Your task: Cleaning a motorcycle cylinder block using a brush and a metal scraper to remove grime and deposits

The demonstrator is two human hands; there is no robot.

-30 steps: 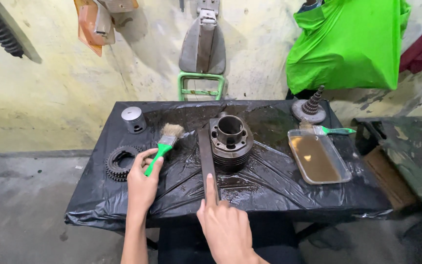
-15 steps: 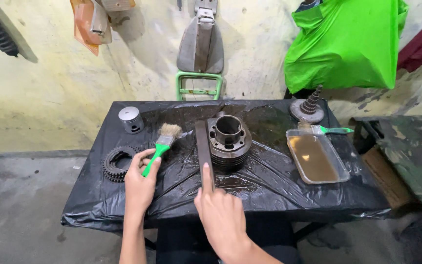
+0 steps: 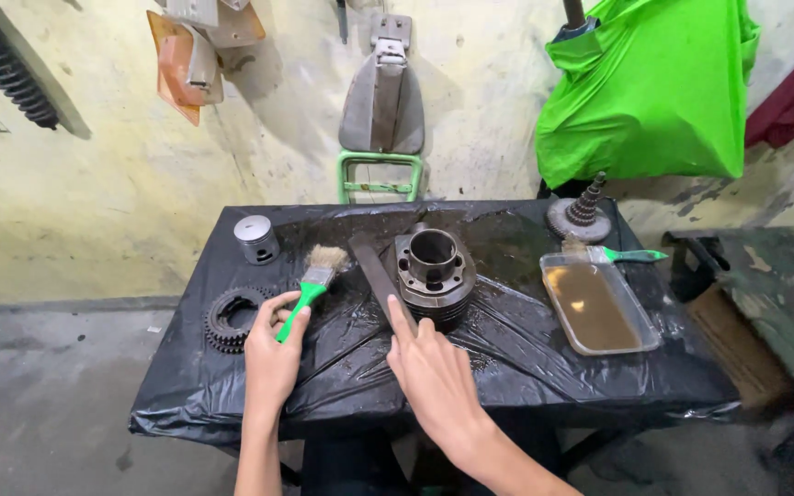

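Note:
A dark metal engine cylinder [image 3: 434,270] stands upright in the middle of a table covered in black plastic sheet [image 3: 342,367]. My left hand [image 3: 271,360] grips the green handle of a paintbrush [image 3: 311,287], whose pale bristles point away toward the cylinder's left. A long flat metal file [image 3: 377,272] lies on the sheet just left of the cylinder. My right hand [image 3: 434,378] rests flat on the near end of the file, with the index finger stretched along it.
A toothed black sprocket [image 3: 230,317] lies by my left hand and a grey piston [image 3: 256,238] sits at the far left. On the right are a clear tray of brown liquid [image 3: 598,304], a second green brush [image 3: 619,254] and a stepped gear shaft [image 3: 581,214]. A green cloth [image 3: 645,87] hangs behind.
My right hand has slid forward along the file toward the cylinder. The left hand and its brush have stayed about where they were.

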